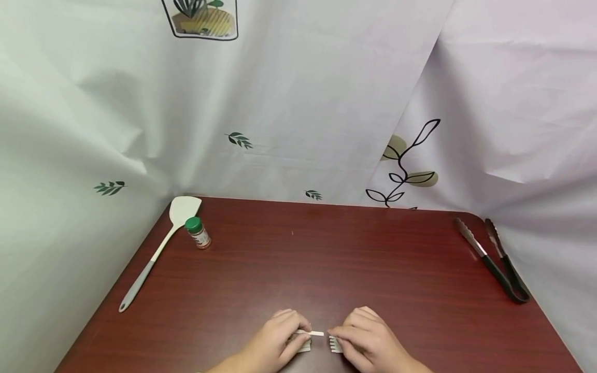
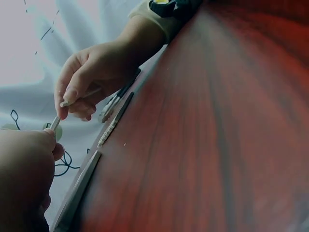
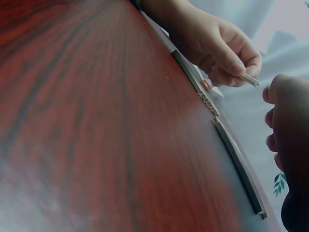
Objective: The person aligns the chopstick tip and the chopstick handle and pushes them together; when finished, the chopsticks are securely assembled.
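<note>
My left hand (image 1: 282, 336) pinches a short, slim white strip (image 1: 316, 333) between thumb and fingers, its free end pointing at the right hand. Opposite it, the right hand (image 1: 370, 336) has thumb and fingers together; in the left wrist view they pinch a thin pale strip (image 2: 65, 104). Both hands are a little above the tabletop, the fingertips a short gap apart. Under the left hand lies a pale ridged flat piece (image 1: 305, 346), mostly covered by the hand. Another pale flat piece with a notched end (image 1: 334, 345) pokes out from under the right hand.
On the dark red wooden table (image 1: 303, 269), a white spatula (image 1: 184, 210) with a grey handle lies along the left edge. Beside it stands a green-capped spice jar (image 1: 199, 235). Black-handled metal tongs (image 1: 494, 264) lie at the right edge. A patterned white curtain (image 1: 298, 103) surrounds the table.
</note>
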Action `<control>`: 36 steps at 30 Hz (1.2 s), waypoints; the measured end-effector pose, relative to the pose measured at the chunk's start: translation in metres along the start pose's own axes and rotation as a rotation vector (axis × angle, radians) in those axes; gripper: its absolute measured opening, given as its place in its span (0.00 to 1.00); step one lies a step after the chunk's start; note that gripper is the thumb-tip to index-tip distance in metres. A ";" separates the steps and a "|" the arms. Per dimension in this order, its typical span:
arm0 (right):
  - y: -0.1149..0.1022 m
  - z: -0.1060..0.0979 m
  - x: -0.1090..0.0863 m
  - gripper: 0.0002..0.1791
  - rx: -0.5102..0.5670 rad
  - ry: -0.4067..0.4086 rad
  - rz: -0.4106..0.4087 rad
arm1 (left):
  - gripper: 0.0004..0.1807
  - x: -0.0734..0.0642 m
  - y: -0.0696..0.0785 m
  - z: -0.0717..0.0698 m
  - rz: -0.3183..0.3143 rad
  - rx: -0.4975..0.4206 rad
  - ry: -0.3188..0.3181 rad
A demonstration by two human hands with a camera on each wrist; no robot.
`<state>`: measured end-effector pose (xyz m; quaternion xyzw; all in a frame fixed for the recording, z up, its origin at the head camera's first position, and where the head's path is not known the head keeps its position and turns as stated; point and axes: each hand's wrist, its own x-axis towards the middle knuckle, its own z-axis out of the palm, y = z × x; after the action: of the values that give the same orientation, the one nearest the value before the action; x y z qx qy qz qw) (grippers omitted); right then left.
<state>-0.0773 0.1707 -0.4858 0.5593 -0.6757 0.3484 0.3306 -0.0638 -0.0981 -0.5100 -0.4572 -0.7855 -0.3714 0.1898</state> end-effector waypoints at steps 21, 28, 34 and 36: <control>-0.007 0.009 -0.008 0.11 0.043 -0.029 0.061 | 0.06 0.000 0.002 0.003 0.040 -0.012 -0.022; -0.006 0.012 -0.017 0.10 0.060 -0.044 0.082 | 0.06 0.001 0.005 0.002 0.016 -0.010 -0.027; -0.007 0.015 -0.023 0.11 0.061 -0.069 0.100 | 0.03 0.000 0.007 0.000 -0.012 -0.034 -0.047; -0.007 0.016 -0.024 0.11 0.057 -0.073 0.102 | 0.02 0.000 0.007 0.001 0.004 -0.020 -0.035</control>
<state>-0.0677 0.1695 -0.5140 0.5457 -0.7047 0.3632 0.2715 -0.0579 -0.0957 -0.5077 -0.4671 -0.7840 -0.3708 0.1723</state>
